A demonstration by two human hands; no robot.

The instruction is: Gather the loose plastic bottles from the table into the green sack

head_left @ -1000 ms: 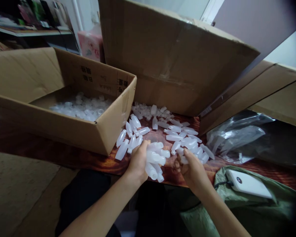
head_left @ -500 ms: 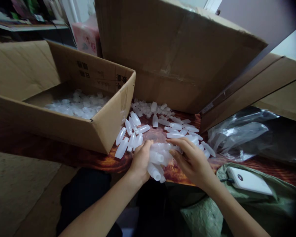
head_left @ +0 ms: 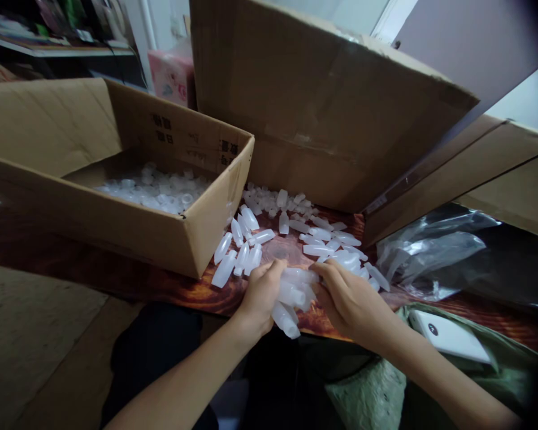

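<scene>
Item 1. Handful of white bottles (head_left: 291,301), translucent, necks uncapped. Location: between the two hands, above the near edge of the desk (head_left: 179,288). Clock centred on this item, 12 pointing away from the person. Long axes: lower bottles run from about 10 to 4 or 5, necks toward 4 or 5; topmost bottle lies nearly level, 9 to 3.

Item 2. Left hand (head_left: 260,295), at 9 o'clock. Condition: grasping the handful, thumb uppermost.

Item 3. Right hand (head_left: 347,292), at 3 o'clock. Condition: fingers bent, tips at the right end of the topmost bottle; whether they pinch it cannot be told.

Item 4. Right group of bottles (head_left: 319,250), lying loose at 1 to 2 o'clock, just beyond the right hand, which is the nearer; axes mixed, many near 10 to 4.

Item 5. Left group of bottles (head_left: 224,269), at 10 to 11 o'clock, nearer the left hand; most axes lean 1 to 7.
</scene>
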